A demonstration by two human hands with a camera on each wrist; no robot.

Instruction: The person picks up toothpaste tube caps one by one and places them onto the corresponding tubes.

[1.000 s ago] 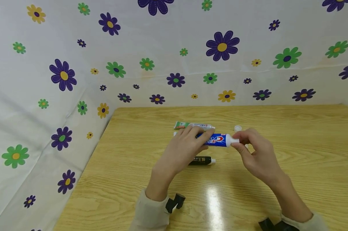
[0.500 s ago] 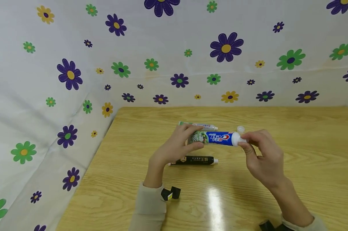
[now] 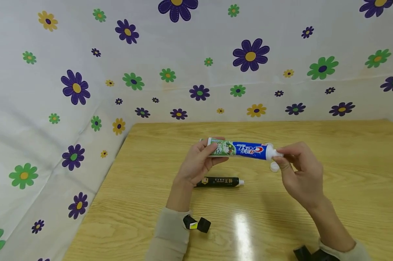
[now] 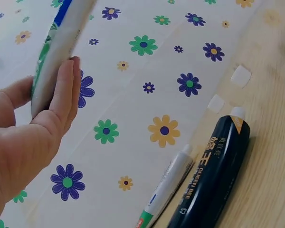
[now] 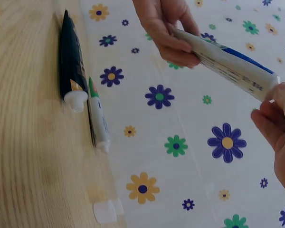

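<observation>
A blue, white and green Crest toothpaste tube (image 3: 251,150) is held up over the table, roughly level, printed side showing in the head view. My left hand (image 3: 196,161) grips its flat tail end, thumb on the printed face and fingers beneath. At the other end, thumb and forefinger of my right hand (image 3: 302,174) pinch the narrow white tip. A black toothpaste tube (image 3: 219,182) lies on the table nearer to me. Behind the held tube, mostly hidden in the head view, lies a white and green tube (image 4: 166,185).
One white cap (image 3: 274,166) lies on the table below the right hand. Another white cap (image 4: 241,76) shows near it in the left wrist view. A flower-patterned cloth (image 3: 216,79) hangs at the table's back edge and left side.
The left hand has slid back from over the tube's middle to its tail, thumb now on top. More print shows, and the tube has shifted slightly right and away, covering the white and green tube.
</observation>
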